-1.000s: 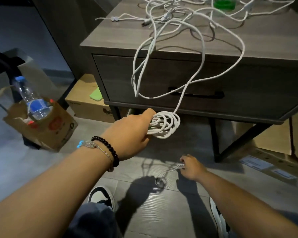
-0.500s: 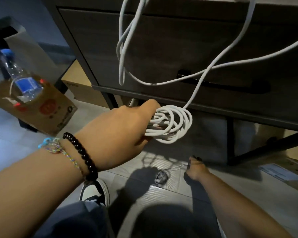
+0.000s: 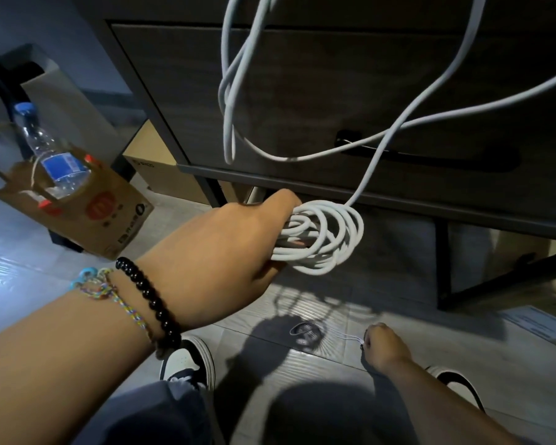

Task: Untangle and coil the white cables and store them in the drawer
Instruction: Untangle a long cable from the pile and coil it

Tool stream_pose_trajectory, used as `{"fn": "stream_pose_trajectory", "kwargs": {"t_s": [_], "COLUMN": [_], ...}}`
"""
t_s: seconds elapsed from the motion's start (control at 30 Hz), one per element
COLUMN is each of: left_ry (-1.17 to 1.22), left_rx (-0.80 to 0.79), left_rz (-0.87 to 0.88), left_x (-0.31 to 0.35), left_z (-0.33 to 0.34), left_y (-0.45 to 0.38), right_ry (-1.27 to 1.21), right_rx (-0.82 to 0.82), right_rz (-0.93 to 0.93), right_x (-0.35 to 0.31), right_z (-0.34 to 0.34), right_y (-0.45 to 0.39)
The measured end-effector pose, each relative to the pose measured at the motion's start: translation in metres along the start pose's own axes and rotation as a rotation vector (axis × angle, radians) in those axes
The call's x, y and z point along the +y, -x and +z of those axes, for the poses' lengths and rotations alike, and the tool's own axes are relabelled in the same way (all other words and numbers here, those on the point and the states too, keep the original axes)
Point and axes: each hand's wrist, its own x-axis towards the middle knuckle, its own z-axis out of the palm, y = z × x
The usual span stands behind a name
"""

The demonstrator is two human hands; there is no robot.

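Closer now to the drawer (image 3: 302,101), front filling the top of view, shut, black handle (image 3: 430,152) crossed by hanging cable (image 3: 376,146). Below it, left hand (image 3: 225,252) wrapped round a coil (image 3: 325,236) of white loops, tail running up out of view. Near the floor (image 3: 302,374), right hand (image 3: 382,345) curled, pinching a thin wire end. Probably light, soft, springy cable, apt to unwind; best gripped across all loops at once.
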Motion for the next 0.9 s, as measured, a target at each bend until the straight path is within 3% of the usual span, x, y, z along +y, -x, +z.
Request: {"fn": "stream_pose_trajectory", "kwargs": {"t_s": [0.13, 0.27, 0.4, 0.53, 0.7, 0.9], "left_ry": [-0.033, -0.078, -0.111, -0.157, -0.149, -0.086], "left_rx": [-0.005, 0.004, 0.02, 0.029, 0.106, 0.255], "left_rz": [-0.003, -0.004, 0.024, 0.065, 0.072, 0.15], "left_x": [0.004, 0.007, 0.017, 0.031, 0.051, 0.075], "left_z": [-0.001, -0.002, -0.007, -0.016, -0.035, -0.055], "left_y": [-0.001, -0.002, 0.003, 0.015, 0.025, 0.034], "right_ry": [0.002, -0.218, -0.286, -0.536, -0.549, -0.382], "right_rx": [-0.026, 0.065, 0.152, 0.185, 0.307, 0.471], "right_rz": [0.019, -0.004, -0.176, -0.346, -0.517, -0.594], "right_x": [-0.002, -0.006, -0.034, -0.071, -0.075, -0.07], "right_z": [-0.014, -0.033, -0.077, -0.142, -0.201, -0.281], "right_y": [0.011, 0.017, 0.035, 0.082, 0.154, 0.244]}}
